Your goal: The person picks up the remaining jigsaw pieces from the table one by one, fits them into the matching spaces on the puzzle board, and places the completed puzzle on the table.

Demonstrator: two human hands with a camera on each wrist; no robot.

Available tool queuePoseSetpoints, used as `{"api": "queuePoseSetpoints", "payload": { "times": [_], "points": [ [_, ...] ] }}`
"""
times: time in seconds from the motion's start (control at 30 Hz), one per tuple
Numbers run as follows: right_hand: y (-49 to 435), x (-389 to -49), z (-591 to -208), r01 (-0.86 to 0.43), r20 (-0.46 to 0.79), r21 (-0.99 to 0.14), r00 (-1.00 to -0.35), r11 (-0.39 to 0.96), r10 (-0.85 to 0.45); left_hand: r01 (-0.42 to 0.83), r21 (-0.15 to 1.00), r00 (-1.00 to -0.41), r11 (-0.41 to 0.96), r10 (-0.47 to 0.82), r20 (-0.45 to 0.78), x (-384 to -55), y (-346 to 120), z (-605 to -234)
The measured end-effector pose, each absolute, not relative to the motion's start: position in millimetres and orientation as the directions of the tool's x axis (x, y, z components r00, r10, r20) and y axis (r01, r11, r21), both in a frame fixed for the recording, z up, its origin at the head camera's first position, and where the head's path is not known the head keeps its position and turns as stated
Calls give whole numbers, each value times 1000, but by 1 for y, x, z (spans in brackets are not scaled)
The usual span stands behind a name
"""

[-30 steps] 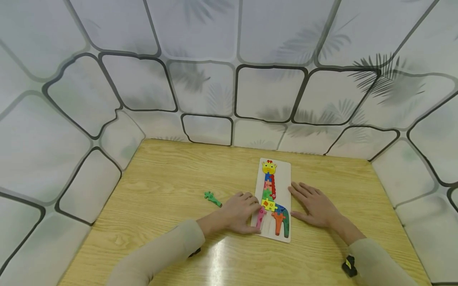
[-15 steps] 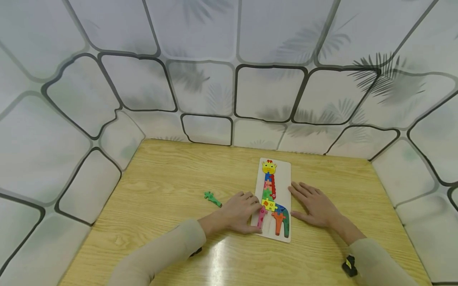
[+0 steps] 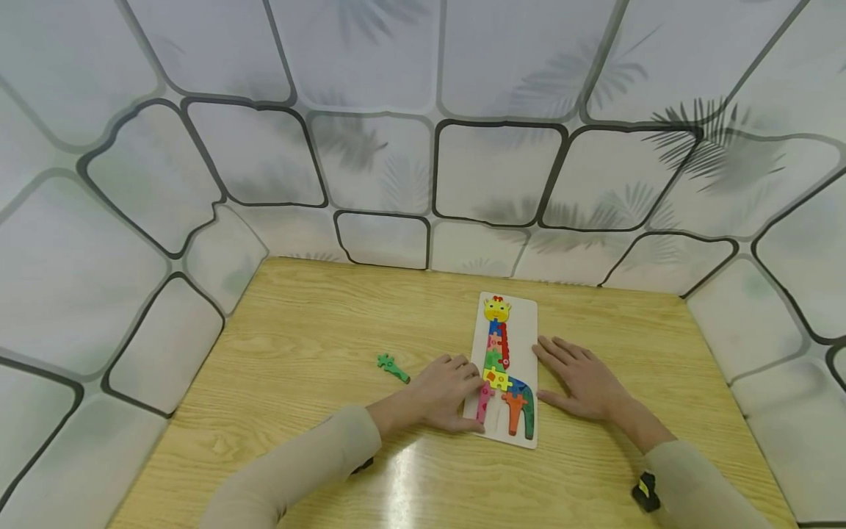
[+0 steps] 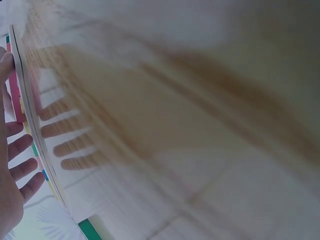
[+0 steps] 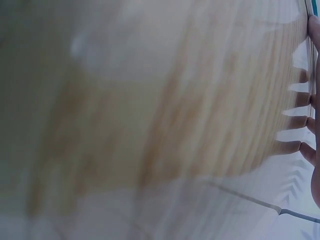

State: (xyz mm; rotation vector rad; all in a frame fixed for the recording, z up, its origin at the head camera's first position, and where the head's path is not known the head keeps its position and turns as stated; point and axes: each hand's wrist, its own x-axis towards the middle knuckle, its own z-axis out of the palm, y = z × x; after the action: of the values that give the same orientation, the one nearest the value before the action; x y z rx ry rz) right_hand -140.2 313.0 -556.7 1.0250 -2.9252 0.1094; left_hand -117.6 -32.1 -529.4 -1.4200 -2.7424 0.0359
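Observation:
A white puzzle board (image 3: 522, 330) with a colourful giraffe (image 3: 502, 360) made of pieces lies on the wooden table (image 3: 317, 345). My left hand (image 3: 444, 391) rests flat on the table against the board's left edge, its fingertips by the pink leg piece (image 3: 482, 400). My right hand (image 3: 581, 378) lies flat on the table at the board's right edge, fingers straight. A loose green puzzle piece (image 3: 393, 367) sits on the table left of my left hand. In the left wrist view my fingers (image 4: 17, 150) lie beside the board's edge (image 4: 30, 115).
White patterned panels (image 3: 396, 147) wall in the table at the back and on both sides. The wrist views show blurred wood grain and little else. A glare patch (image 3: 403, 470) lies near the front of the table.

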Motion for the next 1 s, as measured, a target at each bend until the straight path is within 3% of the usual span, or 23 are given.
{"api": "queuePoseSetpoints", "payload": {
  "times": [1.0],
  "points": [
    [313, -140, -554, -606, 21, -62, -796, 793, -606, 808, -14, -589, 589, 808, 5, -120, -32, -528]
  ]
}}
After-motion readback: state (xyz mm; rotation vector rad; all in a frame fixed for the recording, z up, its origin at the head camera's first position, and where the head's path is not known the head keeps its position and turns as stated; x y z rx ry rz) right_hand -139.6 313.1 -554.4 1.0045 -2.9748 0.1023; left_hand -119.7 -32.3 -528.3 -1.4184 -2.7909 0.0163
